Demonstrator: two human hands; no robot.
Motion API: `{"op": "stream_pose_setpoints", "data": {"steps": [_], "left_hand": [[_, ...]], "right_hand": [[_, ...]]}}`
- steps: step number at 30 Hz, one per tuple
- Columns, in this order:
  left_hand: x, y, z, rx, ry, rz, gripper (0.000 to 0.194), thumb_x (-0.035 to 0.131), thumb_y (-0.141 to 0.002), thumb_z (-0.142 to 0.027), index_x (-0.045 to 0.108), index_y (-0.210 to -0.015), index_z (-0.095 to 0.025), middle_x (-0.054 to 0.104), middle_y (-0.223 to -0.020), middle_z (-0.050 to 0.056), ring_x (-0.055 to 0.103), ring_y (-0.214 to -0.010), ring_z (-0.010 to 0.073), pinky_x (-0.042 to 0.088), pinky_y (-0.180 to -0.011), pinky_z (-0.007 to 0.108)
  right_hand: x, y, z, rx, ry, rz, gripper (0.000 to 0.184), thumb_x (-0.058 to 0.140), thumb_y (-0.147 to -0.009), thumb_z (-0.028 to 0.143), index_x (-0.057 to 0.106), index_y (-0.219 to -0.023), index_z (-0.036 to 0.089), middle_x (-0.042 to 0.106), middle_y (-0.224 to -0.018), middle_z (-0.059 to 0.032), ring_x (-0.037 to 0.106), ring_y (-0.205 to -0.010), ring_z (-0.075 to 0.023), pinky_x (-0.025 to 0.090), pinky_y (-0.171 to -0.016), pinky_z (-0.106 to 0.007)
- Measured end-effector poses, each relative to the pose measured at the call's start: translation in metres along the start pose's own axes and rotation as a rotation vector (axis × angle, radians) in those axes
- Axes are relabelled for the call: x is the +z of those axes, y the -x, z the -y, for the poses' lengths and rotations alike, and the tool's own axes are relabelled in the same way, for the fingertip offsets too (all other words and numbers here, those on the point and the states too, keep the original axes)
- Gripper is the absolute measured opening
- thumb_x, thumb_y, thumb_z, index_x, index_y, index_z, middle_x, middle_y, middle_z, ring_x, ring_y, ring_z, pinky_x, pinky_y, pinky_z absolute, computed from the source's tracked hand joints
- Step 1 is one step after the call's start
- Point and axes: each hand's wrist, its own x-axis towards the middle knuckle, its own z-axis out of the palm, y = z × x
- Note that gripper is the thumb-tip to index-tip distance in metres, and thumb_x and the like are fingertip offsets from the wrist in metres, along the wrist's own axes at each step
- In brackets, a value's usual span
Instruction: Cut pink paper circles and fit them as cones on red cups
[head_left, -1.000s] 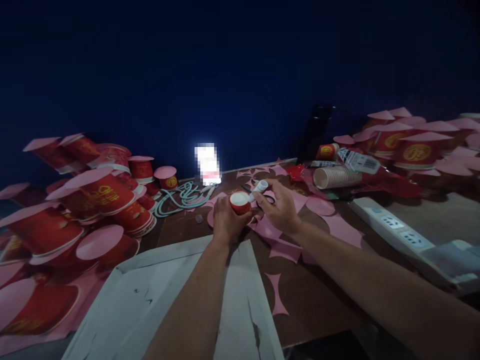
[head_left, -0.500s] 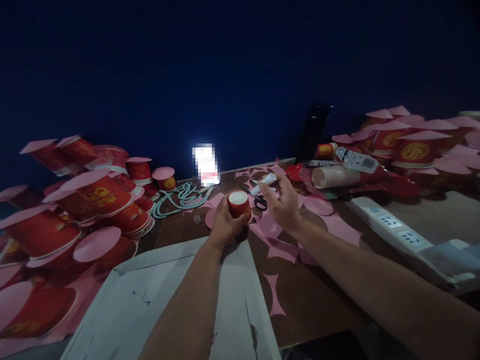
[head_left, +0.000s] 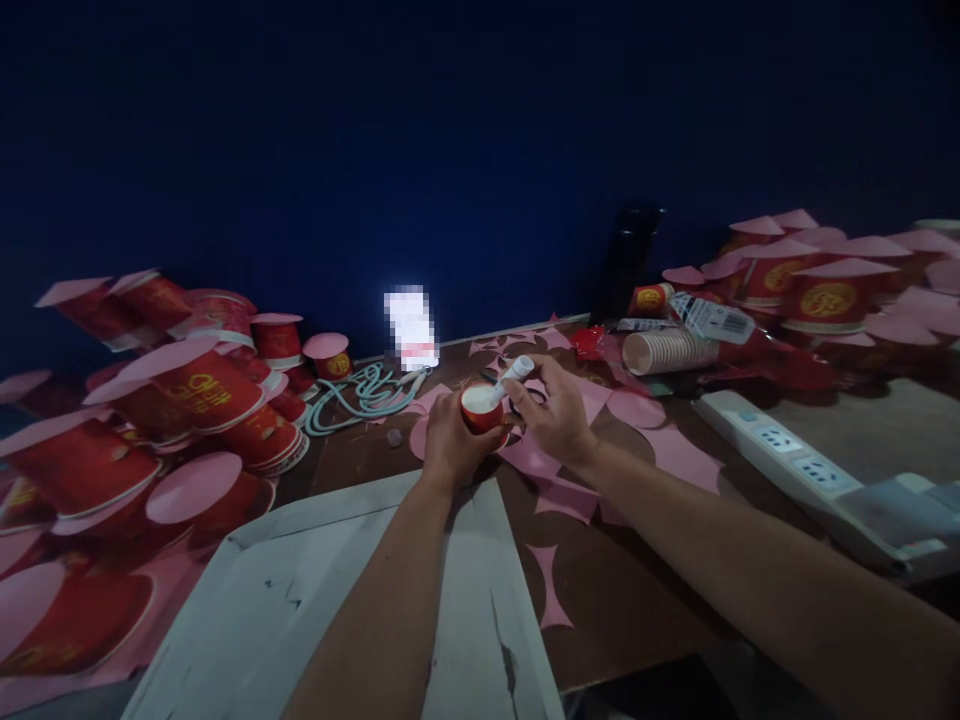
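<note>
My left hand [head_left: 452,440] is wrapped round a small red paper cup [head_left: 480,424], whose pale round end faces up. It looks upside down, but the fingers cover much of its side. My right hand [head_left: 561,412] pinches a white glue stick [head_left: 516,373], tilted with its lower end at the cup's pale end. Beneath the hands lie pink paper sheets with round cut-outs [head_left: 566,498]. Black scissors [head_left: 517,403] are partly hidden behind my right hand.
Red cups topped with pink discs pile up at left [head_left: 210,385] and right [head_left: 825,300]. A lit phone [head_left: 411,325] stands behind a coiled cable [head_left: 356,400]. A stack of paper cups [head_left: 664,352], a power strip [head_left: 780,440] and a white board [head_left: 330,580] lie around.
My right hand has brought the glue stick down and left onto the cup's pale end. The cup in my left hand has shifted slightly and tipped.
</note>
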Motion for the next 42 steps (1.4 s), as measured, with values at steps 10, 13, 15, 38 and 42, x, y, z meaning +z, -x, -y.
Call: {"op": "stream_pose_setpoints", "data": {"steps": [10,13,15,38,42], "left_hand": [[0.003,0.000,0.003,0.006,-0.010,-0.015,0.062,0.077,-0.059,-0.046,0.057,-0.111,-0.020,0.057,-0.101,0.007,0.053,-0.098,0.0249,0.044,-0.086,0.038],[0.003,0.001,0.004,0.008,-0.007,-0.013,0.061,0.077,-0.060,-0.047,0.056,-0.111,-0.021,0.057,-0.102,0.007,0.053,-0.098,0.0248,0.044,-0.086,0.039],[0.003,0.001,0.004,0.005,-0.005,-0.011,0.061,0.077,-0.060,-0.046,0.056,-0.111,-0.021,0.057,-0.102,0.007,0.053,-0.099,0.0250,0.044,-0.086,0.039],[-0.022,-0.020,0.025,-0.071,0.430,-0.186,0.059,0.047,-0.087,-0.048,0.039,-0.137,-0.018,0.053,-0.128,0.015,0.053,-0.116,0.0224,0.041,-0.099,0.038],[-0.024,-0.056,0.047,-0.046,0.029,-0.211,0.050,0.050,-0.085,-0.032,0.049,-0.133,-0.018,0.057,-0.129,0.013,0.047,-0.124,0.0269,0.029,-0.109,0.046]], "right_hand": [[-0.002,-0.002,0.002,-0.042,0.045,-0.016,0.019,0.058,-0.086,0.033,0.055,-0.100,0.020,0.063,-0.091,-0.0048,0.060,-0.081,-0.0180,0.050,-0.077,-0.034],[-0.002,-0.001,0.003,-0.017,0.031,-0.017,0.019,0.058,-0.086,0.034,0.056,-0.100,0.020,0.064,-0.093,-0.0055,0.060,-0.082,-0.0188,0.051,-0.077,-0.035],[-0.002,0.000,0.003,-0.007,0.021,-0.019,0.020,0.058,-0.086,0.034,0.056,-0.100,0.020,0.064,-0.093,-0.0057,0.060,-0.082,-0.0188,0.052,-0.077,-0.036],[0.003,-0.010,-0.033,0.588,-0.482,-0.184,0.033,0.065,-0.077,0.051,0.053,-0.079,0.021,0.054,-0.063,0.0034,0.050,-0.053,-0.0110,0.043,-0.046,-0.023],[0.009,-0.007,-0.035,0.612,-0.557,-0.119,0.038,0.068,-0.073,0.054,0.050,-0.077,0.021,0.054,-0.058,0.0039,0.046,-0.046,-0.0086,0.039,-0.039,-0.020]]}}
